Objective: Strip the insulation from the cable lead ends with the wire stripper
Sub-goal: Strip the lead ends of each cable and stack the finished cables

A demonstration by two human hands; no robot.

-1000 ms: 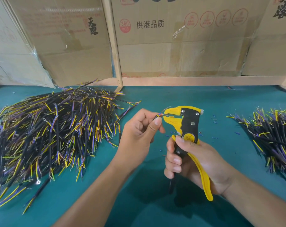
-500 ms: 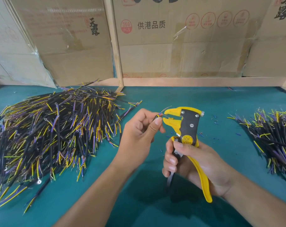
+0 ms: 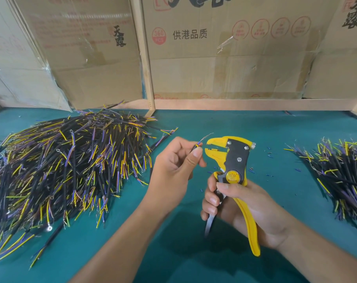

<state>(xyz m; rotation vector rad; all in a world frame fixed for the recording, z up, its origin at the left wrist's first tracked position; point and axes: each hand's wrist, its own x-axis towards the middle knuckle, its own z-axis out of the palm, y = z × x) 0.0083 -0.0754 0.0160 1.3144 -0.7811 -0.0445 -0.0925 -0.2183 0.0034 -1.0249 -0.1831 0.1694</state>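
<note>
Black-sheathed cable with yellow and purple lead ends [image 3: 196, 147] sits pinched in the left hand [image 3: 174, 170], thumb pressed against the curled forefinger, the other fingers folded into the palm. Its short leads poke out just beside the open yellow jaws of the yellow-and-black wire stripper [image 3: 233, 172], a thin bare strand curling up above them. Whether a lead tip actually touches the jaws is hard to make out. The right hand [image 3: 240, 207] grips the stripper handles, thumb laid across below the round yellow pivot badge, fingers wrapped round the dark inner handle, the yellow outer handle running down past the palm. Most of the cable's length is hidden inside the left fist. On the teal table top [image 3: 214, 123], a big heap of black cables [image 3: 67, 166] lies left, a smaller heap [image 3: 340, 172] right, cut off by the frame edge. Tiny blue insulation scraps [image 3: 269, 155] dot the surface near the tool.
</note>
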